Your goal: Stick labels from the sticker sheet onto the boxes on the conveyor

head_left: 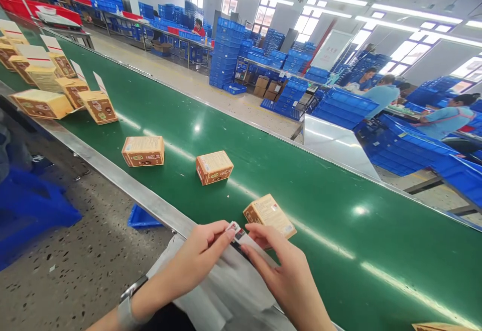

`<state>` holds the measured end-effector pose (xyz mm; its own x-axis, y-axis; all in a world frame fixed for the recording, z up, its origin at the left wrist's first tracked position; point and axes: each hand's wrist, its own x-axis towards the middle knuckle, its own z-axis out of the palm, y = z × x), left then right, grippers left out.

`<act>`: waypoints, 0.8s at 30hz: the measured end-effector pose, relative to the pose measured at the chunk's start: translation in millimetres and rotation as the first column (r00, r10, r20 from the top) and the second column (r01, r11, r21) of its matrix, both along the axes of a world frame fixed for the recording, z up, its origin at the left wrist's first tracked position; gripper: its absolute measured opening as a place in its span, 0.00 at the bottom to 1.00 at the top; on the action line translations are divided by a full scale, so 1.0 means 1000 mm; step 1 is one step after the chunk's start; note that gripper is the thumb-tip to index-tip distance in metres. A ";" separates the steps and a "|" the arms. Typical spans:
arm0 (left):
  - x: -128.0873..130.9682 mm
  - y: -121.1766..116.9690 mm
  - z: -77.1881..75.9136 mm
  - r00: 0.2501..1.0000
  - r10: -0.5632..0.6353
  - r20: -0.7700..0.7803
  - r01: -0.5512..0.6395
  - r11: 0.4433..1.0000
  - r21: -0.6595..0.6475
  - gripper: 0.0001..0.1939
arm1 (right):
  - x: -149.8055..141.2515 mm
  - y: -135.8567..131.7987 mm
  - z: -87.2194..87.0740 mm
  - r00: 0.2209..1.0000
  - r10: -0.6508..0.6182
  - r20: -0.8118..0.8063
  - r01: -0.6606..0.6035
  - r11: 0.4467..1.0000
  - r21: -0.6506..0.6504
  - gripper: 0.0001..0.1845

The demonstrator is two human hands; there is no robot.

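Observation:
My left hand (205, 250) pinches one end of a narrow white strip with red and dark print (236, 229), which looks like a strip of labels. Thumb and fingertips of my right hand (280, 263) close around the same strip a little further right. Just beyond the fingers, a brown and cream carton (271, 213) lies on the green conveyor belt, with a small white and red sticker on its top. Part of that carton is hidden behind my right hand. A grey-white cloth (226, 291) spreads beneath both hands.
Two closed cartons, one nearer (214, 166) and one further left (143, 150), lie on the belt (324, 195). Several cartons with raised flaps (100, 106) stand at far left. A metal rail (150, 200) edges the belt; a blue tray (143, 217) is below. Co-workers (382, 95) sit beyond.

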<state>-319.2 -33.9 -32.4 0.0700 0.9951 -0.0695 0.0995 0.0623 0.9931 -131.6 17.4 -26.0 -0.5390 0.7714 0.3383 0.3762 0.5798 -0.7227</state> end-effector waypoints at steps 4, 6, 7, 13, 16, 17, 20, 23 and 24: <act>0.002 -0.005 0.001 0.997 -0.035 -0.062 0.037 0.999 0.033 0.19 | -0.009 -0.003 -0.003 0.998 -0.065 0.003 0.061 0.950 0.307 0.07; 0.003 -0.007 0.000 0.997 -0.022 -0.075 0.025 0.999 0.046 0.19 | -0.015 -0.004 -0.001 0.994 -0.110 0.001 0.098 0.893 0.439 0.04; 0.004 -0.007 -0.001 0.997 -0.007 -0.079 0.012 0.999 0.053 0.20 | -0.018 -0.005 0.000 0.992 -0.128 0.004 0.110 0.864 0.492 0.05; 0.006 -0.005 -0.003 0.994 0.093 -0.062 -0.091 0.995 0.030 0.21 | -0.024 -0.013 0.008 0.997 -0.081 -0.008 0.069 0.796 0.601 0.11; 0.000 -0.003 -0.004 0.986 0.161 -0.035 -0.161 0.987 -0.005 0.23 | -0.022 0.004 0.013 0.993 -0.067 -0.096 0.098 0.927 0.363 0.07; -0.002 -0.004 -0.004 0.986 0.166 -0.033 -0.166 0.986 -0.013 0.23 | -0.023 0.016 0.014 0.982 -0.140 -0.127 0.166 0.960 0.226 0.04; -0.009 -0.008 -0.003 0.993 0.110 -0.035 -0.111 0.994 -0.025 0.25 | -0.040 0.069 0.008 0.895 -0.429 -0.122 0.399 0.893 -0.210 0.14; -0.014 -0.016 0.003 0.997 -0.054 -0.062 0.053 0.998 -0.018 0.26 | -0.067 0.123 -0.009 0.889 -0.455 -0.056 0.397 0.824 -0.404 0.33; -0.015 -0.019 0.005 0.990 -0.118 -0.076 0.118 0.993 -0.012 0.25 | -0.075 0.135 -0.014 0.903 -0.427 -0.048 0.367 0.824 -0.432 0.38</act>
